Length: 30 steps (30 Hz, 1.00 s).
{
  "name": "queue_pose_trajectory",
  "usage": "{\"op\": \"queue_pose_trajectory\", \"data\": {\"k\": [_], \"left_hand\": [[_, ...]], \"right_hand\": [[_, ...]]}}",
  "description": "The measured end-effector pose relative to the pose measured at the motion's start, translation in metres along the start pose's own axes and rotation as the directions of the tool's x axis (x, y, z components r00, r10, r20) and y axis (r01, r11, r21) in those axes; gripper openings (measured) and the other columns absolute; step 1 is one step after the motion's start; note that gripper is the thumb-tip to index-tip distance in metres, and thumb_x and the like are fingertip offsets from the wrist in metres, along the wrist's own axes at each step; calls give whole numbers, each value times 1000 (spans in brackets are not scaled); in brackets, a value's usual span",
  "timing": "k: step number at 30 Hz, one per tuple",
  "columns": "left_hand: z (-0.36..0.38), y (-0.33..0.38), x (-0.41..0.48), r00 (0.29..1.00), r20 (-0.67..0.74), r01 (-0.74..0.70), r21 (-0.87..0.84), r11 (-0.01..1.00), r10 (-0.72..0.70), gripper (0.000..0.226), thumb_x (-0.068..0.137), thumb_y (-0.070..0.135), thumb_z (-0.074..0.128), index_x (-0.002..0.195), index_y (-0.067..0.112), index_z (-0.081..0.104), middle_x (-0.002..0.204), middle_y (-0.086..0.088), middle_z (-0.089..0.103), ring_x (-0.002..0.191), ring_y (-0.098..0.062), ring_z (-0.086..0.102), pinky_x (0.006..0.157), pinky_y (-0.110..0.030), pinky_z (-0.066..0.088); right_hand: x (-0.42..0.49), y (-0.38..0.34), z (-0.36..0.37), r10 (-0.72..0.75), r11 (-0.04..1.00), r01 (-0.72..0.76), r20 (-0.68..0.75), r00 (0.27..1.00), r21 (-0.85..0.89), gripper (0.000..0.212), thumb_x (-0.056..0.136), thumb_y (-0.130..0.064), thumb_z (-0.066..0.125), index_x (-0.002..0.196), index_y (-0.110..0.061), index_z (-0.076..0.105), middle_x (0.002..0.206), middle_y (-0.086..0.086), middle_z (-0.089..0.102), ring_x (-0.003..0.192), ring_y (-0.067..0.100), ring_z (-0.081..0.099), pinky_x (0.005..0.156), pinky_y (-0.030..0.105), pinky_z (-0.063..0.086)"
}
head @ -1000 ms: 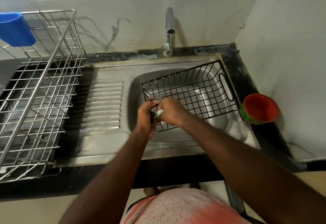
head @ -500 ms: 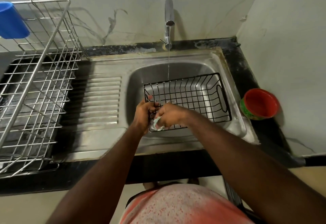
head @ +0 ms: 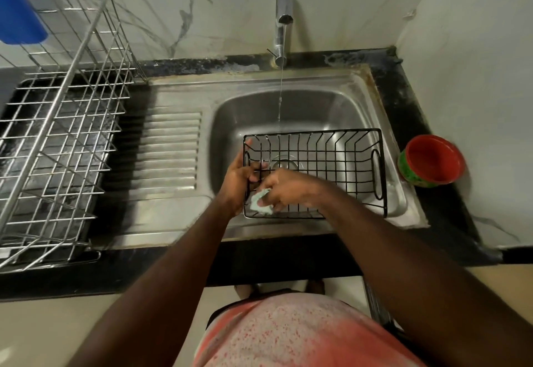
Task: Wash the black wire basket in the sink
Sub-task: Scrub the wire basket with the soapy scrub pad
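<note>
left hand (head: 238,177) grips the black wire basket (head: 331,164)'s end; right hand (head: 284,190) pinches a pale sponge (head: 259,205).

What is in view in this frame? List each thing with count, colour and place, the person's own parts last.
black wire basket: one, black, in the sink bowl
scrub pad: one, pale green, at the basket's left end
sink: one, steel, centre
tap: one, steel, behind the sink, running
dish rack: one, silver, left counter
cup: one, blue, on the rack's top corner
bowl: one, red inside, right counter
left hand: grips the basket's left end
right hand: holds the pad
</note>
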<state>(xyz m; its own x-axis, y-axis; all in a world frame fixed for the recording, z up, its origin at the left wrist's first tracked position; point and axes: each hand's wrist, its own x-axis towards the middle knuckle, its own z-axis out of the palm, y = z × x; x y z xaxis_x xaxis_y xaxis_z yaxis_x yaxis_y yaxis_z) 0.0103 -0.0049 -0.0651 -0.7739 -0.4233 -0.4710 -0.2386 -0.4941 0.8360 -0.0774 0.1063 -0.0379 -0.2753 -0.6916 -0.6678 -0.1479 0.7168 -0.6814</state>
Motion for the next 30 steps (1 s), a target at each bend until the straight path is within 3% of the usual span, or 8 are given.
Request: {"op": "queue_pose_trajectory", "data": {"k": [5,10,14,19,23,26,28,30], "left_hand": [[0,0,-1,1000,9,-14,14,1000,14,84,75,-20,27,138,32,44,108,-21,58,101,-34,60,92,-45,49],[0,-1,-2,999,-25,-32,15,999,32,72,84,-18,30,134,30,52,102,-19,60,95,-31,55,71,-34,48],[-2,1,-4,998,-33,-60,40,997,61,63,92,-13,33,134,29,53,98,-17,62,79,-18,64,66,-28,54],[-3,-1,-5,997,-12,-73,108,991,74,67,88,-10,38,133,38,52,102,-16,62,94,-32,59,90,-49,51],[-2,1,-6,996,-27,-83,138,987,87,67,90,-10,37,135,38,52,104,-16,62,91,-28,59,77,-36,54],[-1,0,-6,996,-28,-80,143,987,85,67,92,-8,37,143,34,48,105,-15,62,90,-25,63,74,-36,56],[-2,0,-6,996,-26,-77,147,986,82,67,92,-7,38,142,37,48,106,-14,62,92,-27,65,79,-41,56],[-3,0,-5,997,-26,-68,146,987,73,69,89,-8,39,136,41,50,103,-13,63,93,-30,63,81,-43,54]], "right_hand": [[5,7,10,-60,959,-51,-374,926,-279,24,81,-13,76,103,-6,70,101,9,69,91,22,65,73,32,53],[-1,-9,27,-87,982,58,-153,984,-182,23,80,-17,78,98,-8,68,91,6,68,82,20,66,72,36,55],[-19,-16,5,-136,989,139,61,989,-56,26,83,-14,75,107,-9,67,101,3,69,78,12,66,63,24,54],[-10,-1,11,-193,896,72,-240,951,-437,26,84,-14,73,110,-12,70,110,4,67,102,20,63,85,32,50],[-11,-1,15,-186,875,143,-49,981,-463,24,85,-12,72,108,-15,70,104,-2,66,97,15,62,81,29,47],[-20,-9,-9,-127,948,165,152,980,-273,21,86,-12,71,106,-18,69,101,-4,68,84,13,65,74,29,53],[-17,-7,-17,-135,960,158,112,985,-232,21,85,-11,72,104,-17,70,105,-1,69,91,17,67,77,31,56],[-8,2,-14,-183,909,138,-78,980,-394,22,83,-10,73,105,-15,72,107,0,69,96,18,65,82,34,54]]}}
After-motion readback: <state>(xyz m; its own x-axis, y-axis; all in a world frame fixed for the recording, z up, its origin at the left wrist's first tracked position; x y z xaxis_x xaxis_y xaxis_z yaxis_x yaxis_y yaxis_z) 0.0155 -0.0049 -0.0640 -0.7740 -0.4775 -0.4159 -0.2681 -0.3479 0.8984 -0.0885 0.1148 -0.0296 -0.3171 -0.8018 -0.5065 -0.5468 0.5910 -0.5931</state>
